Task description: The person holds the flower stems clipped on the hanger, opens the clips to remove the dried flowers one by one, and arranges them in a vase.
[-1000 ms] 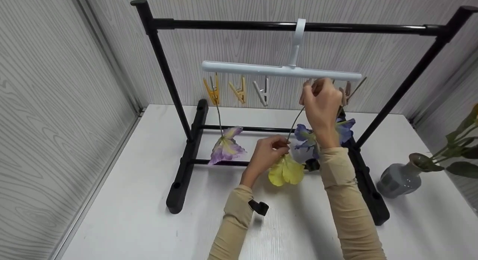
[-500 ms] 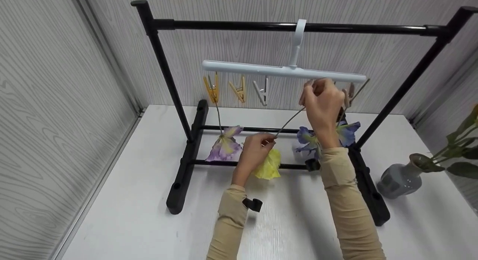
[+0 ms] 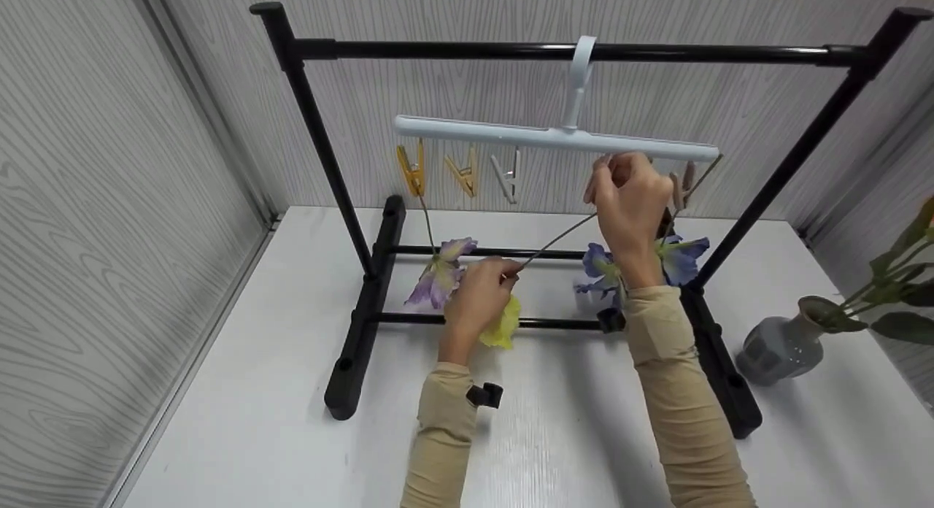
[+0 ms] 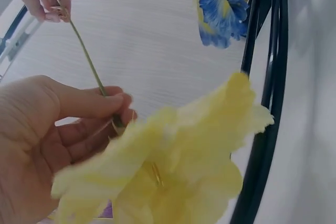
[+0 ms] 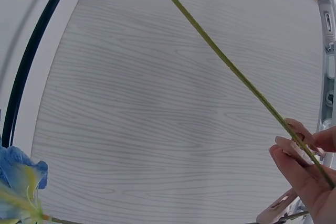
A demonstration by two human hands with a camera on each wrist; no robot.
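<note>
My left hand (image 3: 478,300) pinches the green stem (image 3: 558,238) of a yellow artificial flower just above its bloom (image 3: 502,327), between thumb and fingers. In the left wrist view the yellow petals (image 4: 173,161) hang below those fingers. From there the stem slants up to my right hand (image 3: 631,201), held close under the pale blue clip hanger (image 3: 496,133). The right wrist view shows that hand's thumb and fingers pinching a pinkish-brown clip (image 5: 290,148), with the stem's upper end running across it. The hanger's underside behind the right hand is hidden in the head view.
The hanger hooks over a black rack (image 3: 452,50). A purple flower (image 3: 441,271) hangs from its orange clip (image 3: 411,171); beige (image 3: 462,174) and grey clips (image 3: 505,176) hang beside. Blue-violet flowers (image 3: 680,261) hang at right. A grey vase (image 3: 781,347) stands far right.
My left hand has moved left with the yellow bloom, so the stem now slants more. The right hand stays nearly in place. The hanger's right end has shifted slightly to the right.
</note>
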